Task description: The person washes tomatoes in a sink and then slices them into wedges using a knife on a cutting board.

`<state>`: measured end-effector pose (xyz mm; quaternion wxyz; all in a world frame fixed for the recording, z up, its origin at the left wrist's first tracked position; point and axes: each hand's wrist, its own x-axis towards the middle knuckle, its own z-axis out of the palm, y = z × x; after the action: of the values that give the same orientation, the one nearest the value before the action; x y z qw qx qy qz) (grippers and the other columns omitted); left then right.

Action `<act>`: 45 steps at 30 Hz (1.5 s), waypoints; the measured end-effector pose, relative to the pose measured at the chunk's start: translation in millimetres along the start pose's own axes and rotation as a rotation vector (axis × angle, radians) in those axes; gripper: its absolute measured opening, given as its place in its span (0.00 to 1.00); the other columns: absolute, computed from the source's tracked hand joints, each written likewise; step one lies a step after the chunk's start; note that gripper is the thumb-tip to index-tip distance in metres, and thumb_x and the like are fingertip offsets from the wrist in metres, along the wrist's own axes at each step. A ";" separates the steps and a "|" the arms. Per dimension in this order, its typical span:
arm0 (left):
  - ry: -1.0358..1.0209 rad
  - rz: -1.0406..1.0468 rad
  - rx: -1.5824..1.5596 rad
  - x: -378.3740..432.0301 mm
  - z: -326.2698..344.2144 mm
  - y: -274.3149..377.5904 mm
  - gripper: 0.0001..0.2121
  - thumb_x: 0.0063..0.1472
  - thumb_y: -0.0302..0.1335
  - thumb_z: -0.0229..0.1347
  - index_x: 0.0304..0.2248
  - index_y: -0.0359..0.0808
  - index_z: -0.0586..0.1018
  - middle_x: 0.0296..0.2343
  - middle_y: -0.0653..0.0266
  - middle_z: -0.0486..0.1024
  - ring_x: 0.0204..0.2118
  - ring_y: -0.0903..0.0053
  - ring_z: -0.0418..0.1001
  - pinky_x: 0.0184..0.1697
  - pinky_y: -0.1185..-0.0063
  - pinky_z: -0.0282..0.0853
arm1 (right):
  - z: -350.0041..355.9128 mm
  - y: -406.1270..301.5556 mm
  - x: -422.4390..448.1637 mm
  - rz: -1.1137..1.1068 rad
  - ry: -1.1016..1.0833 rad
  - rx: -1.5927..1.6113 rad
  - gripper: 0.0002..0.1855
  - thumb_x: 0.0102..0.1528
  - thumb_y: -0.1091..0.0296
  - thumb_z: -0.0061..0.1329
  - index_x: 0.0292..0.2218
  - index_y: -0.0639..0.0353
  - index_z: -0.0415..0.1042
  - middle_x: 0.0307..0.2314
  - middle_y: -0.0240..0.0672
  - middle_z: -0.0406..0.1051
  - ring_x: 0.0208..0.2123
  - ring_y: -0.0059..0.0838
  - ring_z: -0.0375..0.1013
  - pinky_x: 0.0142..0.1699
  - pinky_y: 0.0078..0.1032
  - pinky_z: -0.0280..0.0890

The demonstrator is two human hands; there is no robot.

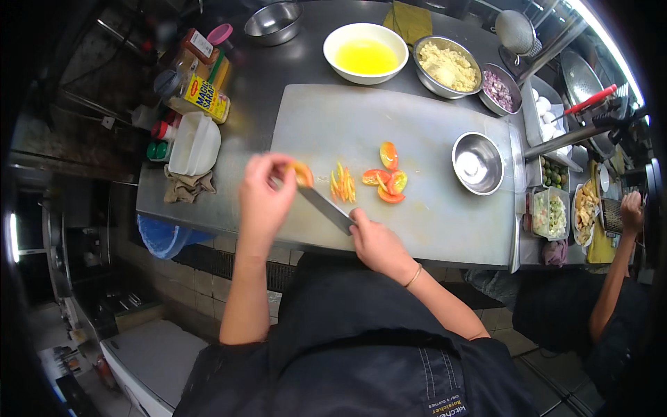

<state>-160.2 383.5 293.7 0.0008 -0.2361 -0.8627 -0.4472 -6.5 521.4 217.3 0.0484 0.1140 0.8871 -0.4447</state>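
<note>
My left hand (268,185) pinches a hollowed tomato piece (301,174) over the left part of a white cutting board (437,224). The handle of a kitchen knife (328,208) is in my right hand (383,242), mostly hidden by the fingers. Its blade slants up and left, with the tip close to that tomato piece. Just right of the blade lie thin tomato strips (343,185) in a small row. Farther right, several seedless tomato wedges (390,180) rest in a loose cluster.
A steel bowl (478,163) stands on the board's right side. Behind the board are a white bowl of yellow liquid (366,53), a bowl of yellowish crumbly food (448,68) and chopped red onion (498,91). Seasoning containers (200,96) stand left. A co-worker's hand (632,208) is at far right.
</note>
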 end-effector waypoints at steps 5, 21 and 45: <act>-0.174 -0.179 -0.047 -41.3 27.5 -78.5 0.06 0.52 0.18 0.56 0.32 0.34 0.74 0.27 0.66 0.70 0.25 0.84 0.68 0.28 0.86 0.65 | -5.3 -25.6 -5.8 0.101 0.064 0.006 0.09 0.57 0.72 0.39 0.40 0.62 0.56 0.23 0.55 0.69 0.28 0.56 0.69 0.31 0.48 0.61; -0.278 0.116 -0.149 -35.7 19.8 -94.9 0.08 0.51 0.19 0.54 0.33 0.35 0.71 0.34 0.59 0.67 0.34 0.64 0.70 0.40 0.71 0.67 | 41.3 -79.4 22.6 0.247 0.119 -0.389 0.12 0.56 0.73 0.39 0.43 0.61 0.57 0.27 0.50 0.69 0.27 0.54 0.70 0.29 0.44 0.65; -0.372 0.054 -0.230 -38.3 32.6 -109.4 0.12 0.48 0.14 0.56 0.33 0.29 0.68 0.34 0.55 0.65 0.31 0.66 0.72 0.35 0.75 0.71 | 43.6 -111.2 28.3 0.394 -0.043 -0.597 0.09 0.51 0.77 0.38 0.36 0.67 0.57 0.18 0.49 0.70 0.22 0.51 0.72 0.25 0.40 0.67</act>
<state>-164.0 339.7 181.7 -0.1732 -0.3362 -0.7848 -0.4910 -61.9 426.7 272.3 0.1831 0.2541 0.9377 -0.1505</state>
